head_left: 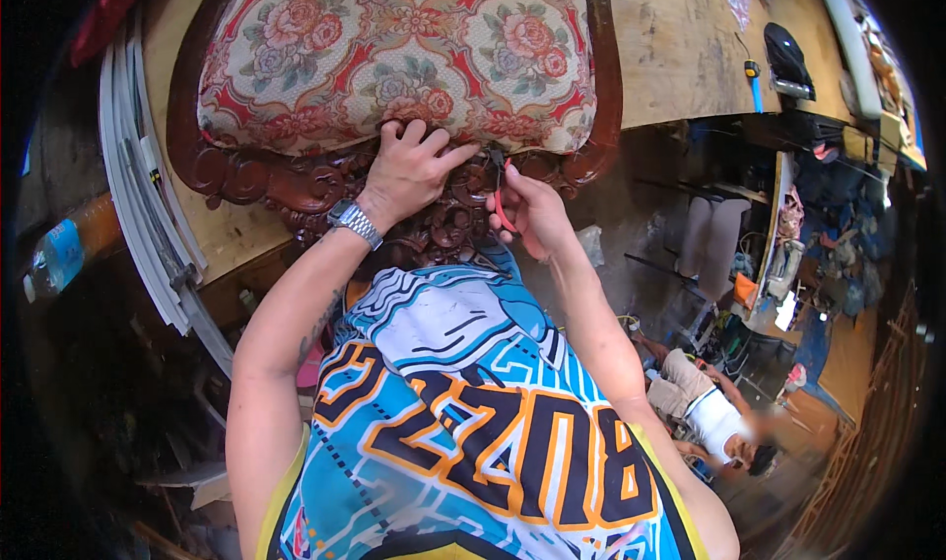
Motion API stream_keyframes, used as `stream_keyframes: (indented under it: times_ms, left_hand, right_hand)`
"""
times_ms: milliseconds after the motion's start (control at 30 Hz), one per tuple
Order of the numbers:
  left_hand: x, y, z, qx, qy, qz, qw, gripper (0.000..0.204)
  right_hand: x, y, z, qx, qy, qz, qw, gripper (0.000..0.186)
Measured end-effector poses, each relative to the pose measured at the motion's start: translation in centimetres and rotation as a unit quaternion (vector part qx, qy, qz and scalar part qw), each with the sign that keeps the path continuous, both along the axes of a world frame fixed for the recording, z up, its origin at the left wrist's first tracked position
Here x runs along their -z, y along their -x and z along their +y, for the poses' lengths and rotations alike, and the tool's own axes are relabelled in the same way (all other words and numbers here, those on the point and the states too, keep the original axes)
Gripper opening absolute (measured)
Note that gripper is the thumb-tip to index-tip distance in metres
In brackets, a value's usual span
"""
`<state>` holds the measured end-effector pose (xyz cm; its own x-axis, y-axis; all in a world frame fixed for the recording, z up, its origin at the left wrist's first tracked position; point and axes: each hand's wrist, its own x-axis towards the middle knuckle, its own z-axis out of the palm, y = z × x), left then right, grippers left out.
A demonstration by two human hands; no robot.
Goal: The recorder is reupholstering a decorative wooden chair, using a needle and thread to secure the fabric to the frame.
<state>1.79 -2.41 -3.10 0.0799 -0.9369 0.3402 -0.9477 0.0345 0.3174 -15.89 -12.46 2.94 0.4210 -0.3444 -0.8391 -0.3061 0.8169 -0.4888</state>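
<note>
Pliers (pixel 499 208) with red handles are clasped in the right hand (pixel 533 211), their dark tip at the near edge of floral upholstery (pixel 414 30) set in a carved wooden frame (pixel 248 178). Left hand (pixel 407 173) fingers spread over that edge, just beside the pliers; whether they pinch fabric, I cannot tell.

One floral cushion (pixel 414 58), one red-handled tool (pixel 500 209)

upholstery (pixel 394 38): cream/red floral (partly pinkish) | frame (pixel 608 48): reddish-brown | plier handles (pixel 499 207): red
</note>
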Motion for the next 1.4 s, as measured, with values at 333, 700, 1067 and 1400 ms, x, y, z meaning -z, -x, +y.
stream_keyframes:
  times_ms: [333,700,1067,1400]
  left_hand:
    - [0.3,0.0,0.0,0.002,0.013,0.005,1.0,0.04]
    - [-0.8,-0.8,0.4,0.066,0.084,0.16,0.981,0.019]
    - [-4.8,5.0,3.0,-0.375,0.161,0.198,0.891,0.013]
    - [-4.6,20.8,7.7,-0.723,0.329,0.206,0.571,0.018]
  right_hand:
    - [0.8,3.1,6.0,-0.152,0.413,0.096,0.893,0.027]
    - [-0.1,22.6,-2.6,0.312,0.15,0.035,0.938,0.03]
    - [5.8,9.5,-38.0,-0.299,0.681,0.316,0.589,0.04]
    - [2.9,0.5,-36.5,-0.144,0.669,-0.017,0.729,0.031]
